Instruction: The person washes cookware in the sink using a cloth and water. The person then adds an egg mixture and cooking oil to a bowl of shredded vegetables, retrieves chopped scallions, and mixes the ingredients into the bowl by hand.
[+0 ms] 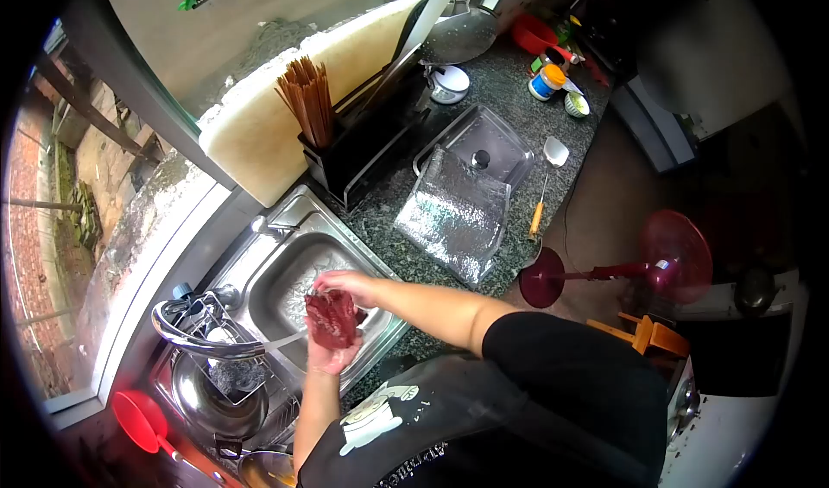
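Observation:
A dark red piece of raw meat [332, 318] is held over the steel sink basin [289, 268]. My left hand [328, 358] supports it from below, palm up, with the fingers mostly hidden under the meat. From the right, my right hand [350, 286] grips its upper edge, and the fingers on the far side are partly covered. A curved chrome faucet [211, 347] reaches in from the left, and a thin stream of water [285, 341] runs from its spout toward the meat and my left hand.
Left of the basin are a metal pan [194, 402], a scouring pad [237, 377] and a red ladle [140, 419]. On the counter lie a silver foil bag [458, 216], a lidded clear tray [501, 142], a yellow-handled spatula [537, 218] and a chopstick holder [321, 164].

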Demonstrator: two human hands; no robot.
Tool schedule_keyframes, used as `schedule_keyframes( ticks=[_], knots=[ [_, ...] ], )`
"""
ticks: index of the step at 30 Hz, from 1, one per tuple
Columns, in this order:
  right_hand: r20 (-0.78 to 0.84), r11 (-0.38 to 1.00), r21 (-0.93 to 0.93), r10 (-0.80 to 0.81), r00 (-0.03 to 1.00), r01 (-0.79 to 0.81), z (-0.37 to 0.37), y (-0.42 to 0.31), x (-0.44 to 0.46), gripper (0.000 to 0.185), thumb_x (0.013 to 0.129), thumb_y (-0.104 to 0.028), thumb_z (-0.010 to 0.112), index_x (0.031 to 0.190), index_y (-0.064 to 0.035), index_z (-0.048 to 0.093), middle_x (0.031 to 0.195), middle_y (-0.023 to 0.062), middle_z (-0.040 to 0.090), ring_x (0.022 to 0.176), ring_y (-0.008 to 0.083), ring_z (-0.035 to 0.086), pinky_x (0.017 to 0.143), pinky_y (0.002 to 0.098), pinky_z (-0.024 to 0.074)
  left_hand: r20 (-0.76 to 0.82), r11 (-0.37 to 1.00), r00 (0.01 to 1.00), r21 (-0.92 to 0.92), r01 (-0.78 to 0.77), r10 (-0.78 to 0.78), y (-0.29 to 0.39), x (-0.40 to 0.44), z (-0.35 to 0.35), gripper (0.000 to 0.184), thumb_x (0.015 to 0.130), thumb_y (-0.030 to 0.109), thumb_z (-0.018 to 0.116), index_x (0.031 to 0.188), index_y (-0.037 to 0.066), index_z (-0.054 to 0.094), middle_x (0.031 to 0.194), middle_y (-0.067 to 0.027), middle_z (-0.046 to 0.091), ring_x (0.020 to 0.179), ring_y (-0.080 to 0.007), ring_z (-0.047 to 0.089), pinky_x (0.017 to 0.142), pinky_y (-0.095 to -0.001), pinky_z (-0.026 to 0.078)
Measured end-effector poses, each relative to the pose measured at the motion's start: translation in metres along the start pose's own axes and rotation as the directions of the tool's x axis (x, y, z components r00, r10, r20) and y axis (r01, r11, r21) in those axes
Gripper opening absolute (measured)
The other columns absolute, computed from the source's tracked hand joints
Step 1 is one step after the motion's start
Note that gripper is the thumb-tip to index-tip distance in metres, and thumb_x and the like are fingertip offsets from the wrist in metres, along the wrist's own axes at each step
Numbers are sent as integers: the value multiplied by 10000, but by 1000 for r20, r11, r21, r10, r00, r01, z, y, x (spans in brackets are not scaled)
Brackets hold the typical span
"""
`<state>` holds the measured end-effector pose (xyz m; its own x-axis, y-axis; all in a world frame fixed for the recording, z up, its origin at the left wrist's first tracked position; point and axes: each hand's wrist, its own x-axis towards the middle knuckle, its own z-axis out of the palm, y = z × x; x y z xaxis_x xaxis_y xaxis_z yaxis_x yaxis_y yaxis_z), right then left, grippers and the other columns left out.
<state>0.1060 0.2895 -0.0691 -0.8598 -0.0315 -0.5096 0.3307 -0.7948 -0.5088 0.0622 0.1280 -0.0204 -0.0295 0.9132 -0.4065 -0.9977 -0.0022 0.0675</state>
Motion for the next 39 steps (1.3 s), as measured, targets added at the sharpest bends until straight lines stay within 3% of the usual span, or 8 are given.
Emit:
schedule_keyframes(
  ticks=[6, 12, 17, 21, 24, 28, 34, 39],
  knots=[
    [431, 875, 476, -323, 843, 92, 18, 27, -18, 790, 812, -588, 546, 1414, -138, 302, 1333, 111, 486, 1171, 274, 510, 1006, 436, 397, -27, 881, 998, -469, -64, 59, -18, -1, 53, 523, 868, 471, 520, 1238, 102, 525, 1120, -116, 600, 950, -245, 603, 687, -313, 494],
    [-28, 996, 83, -20, 999, 23, 28, -8, 8, 113, 786, -73, 656, 821, -105, 554, 749, 48, 599, 671, 162, 608, 581, 311, 520, -475, 947, 878, 248, 203, -64, 2, -13, 26, 360, 839, 447, 638, 893, 107, 531, 698, -12, 517, 556, -93, 466, 431, -187, 353],
    [-235, 934, -330, -219, 947, 134, 36, 25, 16, 221, 754, 33, 617, 932, -58, 522, 785, 40, 558, 650, 120, 543, 568, 257, 462, -278, -108, 759, 904, 414, 588, 2, 3, -12, 362, 740, 236, 644, 1001, -7, 584, 850, -175, 663, 870, -297, 657, 772, -361, 502],
    [-59, 810, -567, -223, 973, 151, 45, 17, -21, 313, 755, -28, 700, 1024, -66, 544, 854, 42, 593, 790, 126, 584, 663, 267, 496, -310, 371, 763, 923, 100, 567, -3, -6, -45, 428, 756, 233, 630, 1098, -6, 537, 1067, -160, 617, 1022, -311, 595, 879, -406, 467],
    [232, 270, -876, -488, 841, 399, 64, 0, -59, 224, 726, -57, 729, 891, -56, 577, 958, 82, 585, 891, 194, 610, 797, 299, 500, -302, 963, 932, 234, -131, 200, 5, -34, 4, 425, 805, 301, 570, 1111, 8, 528, 1144, -140, 575, 1065, -316, 558, 928, -434, 442],
    [713, -106, -595, -527, 462, 797, 98, -16, -97, 168, 730, -34, 714, 814, -46, 568, 1013, 117, 561, 1027, 273, 583, 910, 366, 466, -355, 942, 906, -149, -299, 231, -5, -29, 34, 309, 883, 288, 555, 1071, 44, 527, 1083, -145, 595, 963, -274, 589, 856, -418, 487],
    [-395, 909, 7, -381, 836, 417, 114, -15, -108, 93, 877, -83, 590, 846, -109, 507, 882, 49, 568, 892, 151, 580, 780, 304, 482, -85, 311, 368, 724, -615, 926, -28, -10, 106, 166, 816, -72, 532, 960, 1, 569, 1240, -169, 546, 937, -154, 595, 839, -283, 485],
    [-147, 915, 339, 283, 948, -221, 80, -34, -79, 147, 914, -174, 485, 915, -61, 578, 886, 56, 610, 832, 160, 584, 776, 322, 499, 394, -291, 285, 894, -341, 874, -20, -3, 106, 111, 635, -36, 638, 678, 66, 631, 910, -81, 673, 800, -205, 629, 689, -296, 506]
  ],
)
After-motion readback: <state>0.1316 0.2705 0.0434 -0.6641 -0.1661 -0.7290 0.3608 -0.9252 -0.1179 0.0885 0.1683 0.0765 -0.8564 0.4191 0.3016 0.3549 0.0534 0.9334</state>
